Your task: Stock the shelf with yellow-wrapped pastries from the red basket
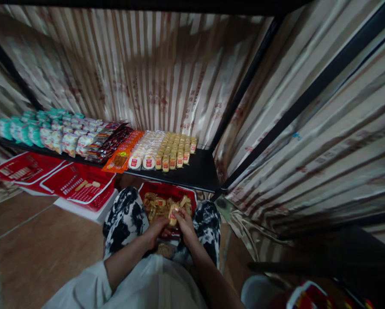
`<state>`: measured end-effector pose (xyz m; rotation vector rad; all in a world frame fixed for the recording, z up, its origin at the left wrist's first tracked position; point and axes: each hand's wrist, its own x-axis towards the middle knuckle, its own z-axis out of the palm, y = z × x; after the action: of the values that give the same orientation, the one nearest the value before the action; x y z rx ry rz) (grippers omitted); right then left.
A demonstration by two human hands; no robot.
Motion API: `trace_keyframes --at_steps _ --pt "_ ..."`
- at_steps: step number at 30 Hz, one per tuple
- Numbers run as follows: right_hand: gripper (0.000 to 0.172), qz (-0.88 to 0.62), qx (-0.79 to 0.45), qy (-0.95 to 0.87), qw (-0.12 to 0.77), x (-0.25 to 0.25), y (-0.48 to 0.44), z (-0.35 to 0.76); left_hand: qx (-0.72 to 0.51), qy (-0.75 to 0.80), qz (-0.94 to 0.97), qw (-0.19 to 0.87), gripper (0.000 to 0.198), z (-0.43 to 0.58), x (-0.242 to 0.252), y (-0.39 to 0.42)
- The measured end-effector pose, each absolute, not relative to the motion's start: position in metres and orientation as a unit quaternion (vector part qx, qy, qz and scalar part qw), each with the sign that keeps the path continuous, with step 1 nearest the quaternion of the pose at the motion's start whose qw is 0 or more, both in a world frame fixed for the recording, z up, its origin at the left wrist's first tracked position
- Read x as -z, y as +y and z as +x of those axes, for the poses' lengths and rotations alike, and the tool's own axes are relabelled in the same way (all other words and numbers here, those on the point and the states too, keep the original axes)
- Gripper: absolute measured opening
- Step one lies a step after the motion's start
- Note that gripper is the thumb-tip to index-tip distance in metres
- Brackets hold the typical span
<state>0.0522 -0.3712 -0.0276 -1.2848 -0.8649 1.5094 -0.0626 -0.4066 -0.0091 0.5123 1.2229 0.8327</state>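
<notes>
A small wrapped snack pack (172, 216), yellowish with a red label, is between my two hands over a red basket (192, 194). My right hand (183, 219) pinches its upper right side with thumb and fingers. My left hand (157, 228) is closed at the lower left of the pack, its fingers curled and partly hidden. Inside the basket, between my knees, lie several loose packs (157, 202) of the same kind. Straight ahead on a black shelf (199, 171), matching yellow packs (176, 150) stand in rows.
Left along the shelf are round white packs (142, 161), an orange bag (121, 154), dark red packets (109, 141) and green-and-white bags (51, 128). Two more red baskets (92, 193) sit on the floor at left. Black posts (244, 90) and striped curtain (166, 73) enclose the shelf.
</notes>
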Motion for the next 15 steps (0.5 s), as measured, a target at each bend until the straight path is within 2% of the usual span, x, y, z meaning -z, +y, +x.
trace_keyframes --at_steps 9,15 --pt "0.043 -0.497 -0.593 -0.368 0.516 0.014 -0.331 0.067 -0.408 0.53 0.283 0.687 0.035 -0.053 -0.001 -0.359" --pt "0.045 -0.51 -0.585 -0.36 0.518 0.013 -0.317 0.082 -0.382 0.55 0.279 0.688 0.038 -0.038 0.0 -0.338"
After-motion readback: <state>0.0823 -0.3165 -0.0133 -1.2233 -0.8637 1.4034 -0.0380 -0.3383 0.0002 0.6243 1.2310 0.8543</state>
